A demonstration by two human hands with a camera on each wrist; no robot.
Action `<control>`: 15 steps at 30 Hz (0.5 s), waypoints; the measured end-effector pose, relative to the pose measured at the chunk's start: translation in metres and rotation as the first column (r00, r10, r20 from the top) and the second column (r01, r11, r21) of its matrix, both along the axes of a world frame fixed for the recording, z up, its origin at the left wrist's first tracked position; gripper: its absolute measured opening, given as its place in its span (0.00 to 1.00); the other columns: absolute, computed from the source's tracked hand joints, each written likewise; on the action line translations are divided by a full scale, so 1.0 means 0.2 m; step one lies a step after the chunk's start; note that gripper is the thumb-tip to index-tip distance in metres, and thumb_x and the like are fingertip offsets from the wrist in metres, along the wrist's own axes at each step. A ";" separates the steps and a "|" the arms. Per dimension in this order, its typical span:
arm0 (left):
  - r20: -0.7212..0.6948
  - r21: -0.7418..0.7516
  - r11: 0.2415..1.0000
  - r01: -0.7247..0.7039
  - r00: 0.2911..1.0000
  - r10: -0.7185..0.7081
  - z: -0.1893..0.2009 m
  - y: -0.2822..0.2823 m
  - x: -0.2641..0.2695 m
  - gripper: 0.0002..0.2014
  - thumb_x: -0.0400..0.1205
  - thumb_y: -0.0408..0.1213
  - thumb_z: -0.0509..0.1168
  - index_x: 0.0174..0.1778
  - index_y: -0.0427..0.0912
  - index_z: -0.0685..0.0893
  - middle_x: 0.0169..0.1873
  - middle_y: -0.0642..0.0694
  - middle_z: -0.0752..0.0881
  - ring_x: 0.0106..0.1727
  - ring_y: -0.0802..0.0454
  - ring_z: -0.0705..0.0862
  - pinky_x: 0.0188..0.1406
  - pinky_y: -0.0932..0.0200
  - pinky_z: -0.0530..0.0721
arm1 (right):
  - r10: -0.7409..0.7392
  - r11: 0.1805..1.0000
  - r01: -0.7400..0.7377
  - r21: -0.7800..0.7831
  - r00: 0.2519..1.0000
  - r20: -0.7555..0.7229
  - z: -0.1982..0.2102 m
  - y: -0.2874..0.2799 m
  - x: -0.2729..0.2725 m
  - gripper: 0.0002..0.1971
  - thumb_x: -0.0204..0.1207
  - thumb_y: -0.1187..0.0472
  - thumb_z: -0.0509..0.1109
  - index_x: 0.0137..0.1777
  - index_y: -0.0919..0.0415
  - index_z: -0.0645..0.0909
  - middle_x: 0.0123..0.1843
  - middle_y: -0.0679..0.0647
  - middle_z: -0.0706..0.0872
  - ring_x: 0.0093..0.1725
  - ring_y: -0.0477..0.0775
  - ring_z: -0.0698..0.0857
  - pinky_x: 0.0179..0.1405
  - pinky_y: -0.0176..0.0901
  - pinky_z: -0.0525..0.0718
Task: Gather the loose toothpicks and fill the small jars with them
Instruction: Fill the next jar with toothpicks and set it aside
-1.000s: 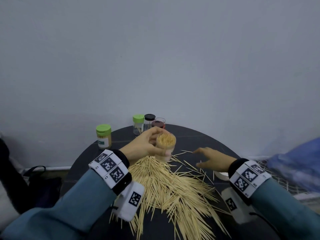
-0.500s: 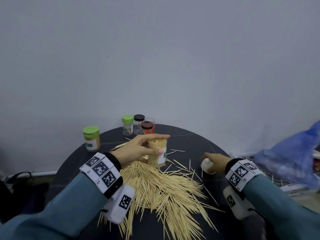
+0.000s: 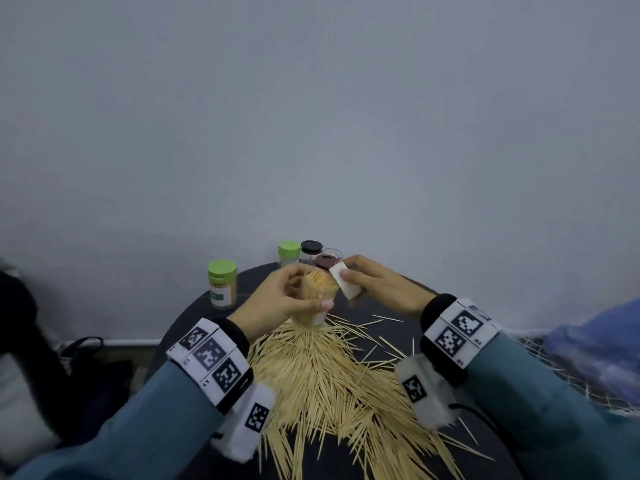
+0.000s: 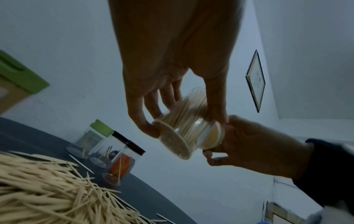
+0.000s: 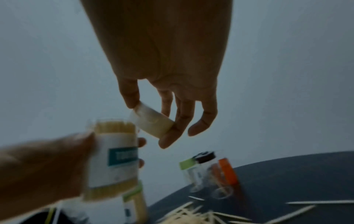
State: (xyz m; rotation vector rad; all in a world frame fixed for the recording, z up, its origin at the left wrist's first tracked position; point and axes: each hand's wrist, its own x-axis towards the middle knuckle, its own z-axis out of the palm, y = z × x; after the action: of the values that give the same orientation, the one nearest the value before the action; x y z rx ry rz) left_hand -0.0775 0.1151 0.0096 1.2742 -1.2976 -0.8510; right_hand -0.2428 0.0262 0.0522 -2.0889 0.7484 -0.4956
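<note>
My left hand [image 3: 294,294] grips a clear labelled jar [image 3: 313,299] packed full of upright toothpicks, held just above the pile and tilted a little. The jar [image 5: 114,153] has an uncovered mouth. My right hand [image 3: 367,284] pinches a white lid [image 3: 346,281] between thumb and fingers, right beside the jar's rim. From the right wrist, the lid [image 5: 151,122] hangs tilted at the jar's upper right edge. A big heap of loose toothpicks [image 3: 329,379] covers the round dark table [image 3: 391,306] below both hands.
A full green-lidded jar [image 3: 222,284] stands at the table's back left. Three small jars, green-lidded [image 3: 289,252], black-lidded [image 3: 311,251] and dark-red-lidded [image 3: 325,262], stand by the wall with a few toothpicks inside. Blue fabric [image 3: 595,341] lies off the table's right.
My right hand picked the white lid up from the table's right side and brought it over to the jar's mouth. My left hand raised the full jar off the table.
</note>
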 end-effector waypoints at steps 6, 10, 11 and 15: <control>0.036 -0.029 0.994 -0.104 0.994 0.105 -0.02 0.06 0.16 0.36 0.57 0.52 0.82 0.59 0.44 0.81 0.54 0.44 0.87 0.56 0.48 0.85 0.58 0.55 0.83 | 0.139 0.989 -0.140 -0.038 0.990 -0.026 0.05 0.07 0.25 0.15 0.82 0.53 0.61 0.66 0.57 0.73 0.50 0.58 0.82 0.39 0.50 0.81 0.42 0.45 0.77; 0.026 -0.016 0.988 -0.155 0.988 0.155 -0.03 0.11 0.23 0.32 0.64 0.45 0.78 0.63 0.40 0.80 0.53 0.45 0.85 0.56 0.47 0.83 0.51 0.60 0.83 | 0.183 0.965 -0.202 -0.165 0.975 -0.126 0.09 0.11 0.36 0.17 0.83 0.53 0.59 0.69 0.58 0.73 0.44 0.45 0.79 0.29 0.29 0.79 0.26 0.21 0.72; 0.033 -0.013 0.985 -0.169 0.985 0.170 -0.03 0.13 0.25 0.29 0.66 0.42 0.77 0.64 0.40 0.80 0.52 0.46 0.85 0.55 0.48 0.83 0.49 0.62 0.82 | 0.196 0.962 -0.218 -0.167 0.971 -0.139 0.10 0.12 0.37 0.17 0.83 0.55 0.59 0.69 0.58 0.72 0.43 0.44 0.78 0.26 0.25 0.78 0.24 0.20 0.72; 0.087 0.017 0.981 -0.195 0.977 0.193 -0.05 0.15 0.31 0.34 0.63 0.47 0.78 0.65 0.41 0.80 0.53 0.45 0.85 0.56 0.48 0.83 0.54 0.54 0.83 | 0.255 0.941 -0.290 -0.174 0.946 -0.199 0.12 0.17 0.42 0.17 0.84 0.58 0.58 0.71 0.62 0.70 0.39 0.42 0.75 0.23 0.22 0.76 0.20 0.19 0.71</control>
State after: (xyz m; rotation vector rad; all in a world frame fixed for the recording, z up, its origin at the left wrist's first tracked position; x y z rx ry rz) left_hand -0.0146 0.1460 0.0000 1.4441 -1.2086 -0.6833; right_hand -0.1583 0.0594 0.0753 -2.4041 0.5075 -0.2438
